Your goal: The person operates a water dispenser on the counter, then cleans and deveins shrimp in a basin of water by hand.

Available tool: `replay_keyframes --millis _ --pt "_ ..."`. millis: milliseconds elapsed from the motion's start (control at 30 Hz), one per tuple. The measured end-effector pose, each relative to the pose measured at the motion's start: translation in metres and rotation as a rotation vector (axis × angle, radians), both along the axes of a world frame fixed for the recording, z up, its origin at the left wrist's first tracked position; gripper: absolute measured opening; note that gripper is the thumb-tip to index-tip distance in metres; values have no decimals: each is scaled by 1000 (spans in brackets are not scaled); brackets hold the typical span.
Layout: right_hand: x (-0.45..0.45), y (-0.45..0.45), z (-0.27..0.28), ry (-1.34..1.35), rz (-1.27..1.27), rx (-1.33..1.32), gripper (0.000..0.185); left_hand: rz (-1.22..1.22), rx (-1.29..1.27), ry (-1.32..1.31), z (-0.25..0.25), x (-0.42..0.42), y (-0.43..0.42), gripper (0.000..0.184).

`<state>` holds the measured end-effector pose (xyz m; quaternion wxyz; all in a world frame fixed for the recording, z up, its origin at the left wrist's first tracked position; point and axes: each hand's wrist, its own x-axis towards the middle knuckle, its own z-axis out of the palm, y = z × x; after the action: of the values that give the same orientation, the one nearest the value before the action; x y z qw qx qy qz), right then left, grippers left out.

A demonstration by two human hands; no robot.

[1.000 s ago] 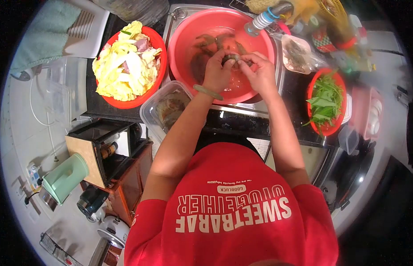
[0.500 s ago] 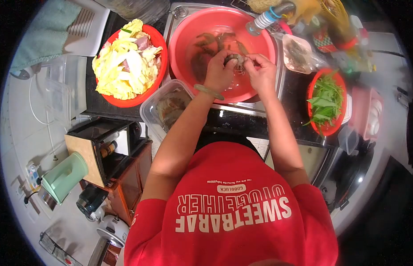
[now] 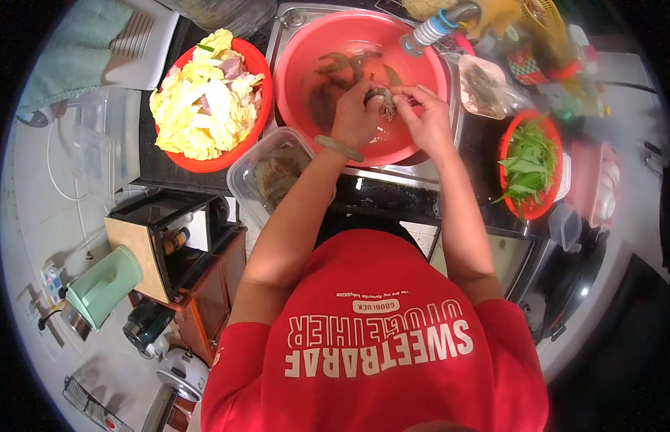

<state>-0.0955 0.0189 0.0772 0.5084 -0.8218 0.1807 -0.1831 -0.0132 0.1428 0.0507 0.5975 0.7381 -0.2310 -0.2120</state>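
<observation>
A grey shrimp (image 3: pixel 382 96) is gripped between the thumb and fingers of my left hand (image 3: pixel 355 115), over the big pink basin (image 3: pixel 295 79). My right hand (image 3: pixel 427 121) is at the shrimp's right end, its thumb and forefinger pinched close against it; the exact contact is small and hard to see. Thin pale legs hang from the shrimp. Below, more dark shrimp (image 3: pixel 336 66) lie in the water of the basin. Near my left forearm stands a clear plastic tub (image 3: pixel 241 173) with several shrimp inside.
A red bowl (image 3: pixel 261 108) of cut cabbage stands left of the sink. To the right are a white tray (image 3: pixel 482 86) in plastic wrap and a red basket (image 3: pixel 504 147) of green leaves. The faucet (image 3: pixel 425 37) reaches over the basin's upper right rim.
My right hand has shifted slightly right, with its wrist turned a little and its fingers straighter. My left hand stays in nearly the same place with the shrimp.
</observation>
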Motion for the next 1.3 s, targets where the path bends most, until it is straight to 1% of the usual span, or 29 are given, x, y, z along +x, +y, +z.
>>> replay_keyframes --millis 33,100,167,300,367,467,533,600,633,700,767,833,867,933,967,1000,1033,1067,1133,1200,1300 --pt "0 0 -2 1 0 0 16 -5 9 -13 -1 -1 0 16" --pt "1 0 -6 -17 -19 -218 12 -10 26 -23 -2 -2 -1 16" --pt "2 -1 -5 -10 -19 -269 12 -15 43 -34 -2 -2 -1 15" --pt "3 0 -1 -1 -16 -380 11 -10 5 54 2 -3 0 15" --pt "2 0 -2 -3 -47 -369 11 -12 -10 80 5 -3 1 15" --pt "1 1 -5 -11 -93 -342 11 -32 -7 27 7 -3 3 16" --pt "0 0 -5 -15 -112 -328 11 -14 -12 100 4 -3 2 16" --pt "-1 0 -2 52 -148 -169 11 -10 2 107 3 -3 2 16" --pt "-1 -1 -3 52 -147 -168 11 -5 18 113 2 -3 3 16" --pt "-3 -5 -6 55 -182 -78 11 -12 18 93 -1 -1 4 16" --pt "-3 -11 -9 77 -148 -52 12 -21 16 74 -7 0 4 16" --pt "-4 -12 -9 99 -115 -26 12 -17 7 2 -13 2 4 17" --pt "-4 -11 -5 90 -74 -25 13 -18 7 2 -7 1 4 17" --pt "-5 -10 -1 80 -35 -24 14 -20 31 159 12 -1 5 17" --pt "-5 -10 0 85 27 -127 15 -21 31 159 7 0 4 17" --pt "-5 -10 0 89 88 -230 15 -28 28 62 0 1 3 18" --pt "-5 -9 1 89 87 -230 15 -34 25 -34 -5 1 3 18" --pt "-5 -8 1 75 81 -263 15 -35 25 -34 -3 1 2 18" --pt "-4 -6 1 62 74 -296 15 -65 5 47 0 1 3 18" --pt "-3 -6 0 46 61 -418 13 -73 -4 30 0 0 3 18" --pt "-3 -4 1 32 16 -392 11 -82 -19 21 -9 1 2 17"
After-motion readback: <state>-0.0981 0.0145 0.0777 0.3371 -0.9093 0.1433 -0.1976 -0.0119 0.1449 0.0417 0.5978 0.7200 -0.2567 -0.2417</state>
